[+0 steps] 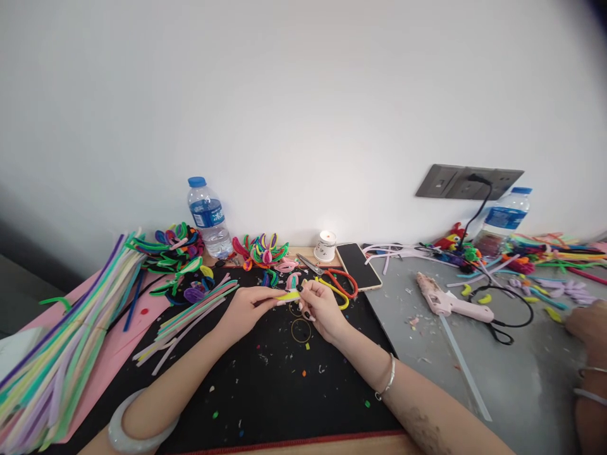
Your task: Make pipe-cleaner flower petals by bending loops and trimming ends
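My left hand (250, 308) is closed, its fingertips pinching one end of a short yellow pipe cleaner (288, 296). At the other end, my right hand (322, 308) also pinches it with thumb and finger. Both hands hang over the black mat (265, 392). Just below the fingers lies a thin gold ring (301, 330). Behind my right hand are scissors (345, 278) with yellow and red handles. Small loops of pink and green pipe cleaner (293, 280) sit just beyond my fingertips.
Pipe cleaner bundles (71, 354) lie at left, near a water bottle (208, 218). Beyond the mat are a white cup (325, 246) and a phone (359, 266). A glue gun (450, 303) with its cord lies at right, near another person's hand (588, 325).
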A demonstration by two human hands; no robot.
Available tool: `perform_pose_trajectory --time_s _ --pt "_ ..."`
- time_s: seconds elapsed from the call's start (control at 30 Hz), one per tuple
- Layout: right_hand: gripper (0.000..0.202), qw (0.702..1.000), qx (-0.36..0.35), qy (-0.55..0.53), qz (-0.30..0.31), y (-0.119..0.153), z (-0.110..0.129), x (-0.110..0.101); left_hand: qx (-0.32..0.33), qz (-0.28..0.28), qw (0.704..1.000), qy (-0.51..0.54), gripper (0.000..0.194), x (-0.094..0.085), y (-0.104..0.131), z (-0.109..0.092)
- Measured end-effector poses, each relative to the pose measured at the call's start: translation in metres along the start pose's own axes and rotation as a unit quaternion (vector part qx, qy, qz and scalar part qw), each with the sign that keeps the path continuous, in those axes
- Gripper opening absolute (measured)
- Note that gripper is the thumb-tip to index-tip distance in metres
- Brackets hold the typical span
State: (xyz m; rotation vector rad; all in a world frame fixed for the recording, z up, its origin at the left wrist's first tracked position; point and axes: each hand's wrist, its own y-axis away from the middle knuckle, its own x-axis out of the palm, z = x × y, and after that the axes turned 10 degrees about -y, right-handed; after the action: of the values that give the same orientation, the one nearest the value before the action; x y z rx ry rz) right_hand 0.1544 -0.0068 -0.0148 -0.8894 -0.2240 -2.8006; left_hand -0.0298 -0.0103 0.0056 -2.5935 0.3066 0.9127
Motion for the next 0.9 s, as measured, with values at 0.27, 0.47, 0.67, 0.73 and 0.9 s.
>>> perform_pose_trajectory --time_s 0.27,0.47,0.67,0.73,0.9 --pt "0.023 1.0 0.004 -0.003 0.019 -0.0019 -0.0004 -0.0017 -0.009 -0.02 1.0 -0.022 0.015 0.0027 0.0022 0.0001" --pt "0.025 1.0 0.008 -0.002 0.027 -0.0007 0.0024 -0.0003 0.015 -0.06 0.996 -0.058 0.016 0.0032 0.003 0.001" --pt "0.027 1.0 -0.024 0.012 0.001 -0.0011 -0.0023 -0.0012 0.026 -0.073 0.993 -0.089 0.018 0.0022 0.0018 -0.0005" --pt "0.026 0.998 -0.052 0.039 -0.022 -0.0004 -0.0044 -0.0009 0.024 -0.062 0.993 -0.099 0.019 0.002 0.0019 -0.0011" --pt "0.023 0.991 -0.075 0.109 -0.028 0.0056 -0.0047 0.005 0.047 -0.018 0.991 -0.126 0.029 0.0048 0.0031 -0.0004"
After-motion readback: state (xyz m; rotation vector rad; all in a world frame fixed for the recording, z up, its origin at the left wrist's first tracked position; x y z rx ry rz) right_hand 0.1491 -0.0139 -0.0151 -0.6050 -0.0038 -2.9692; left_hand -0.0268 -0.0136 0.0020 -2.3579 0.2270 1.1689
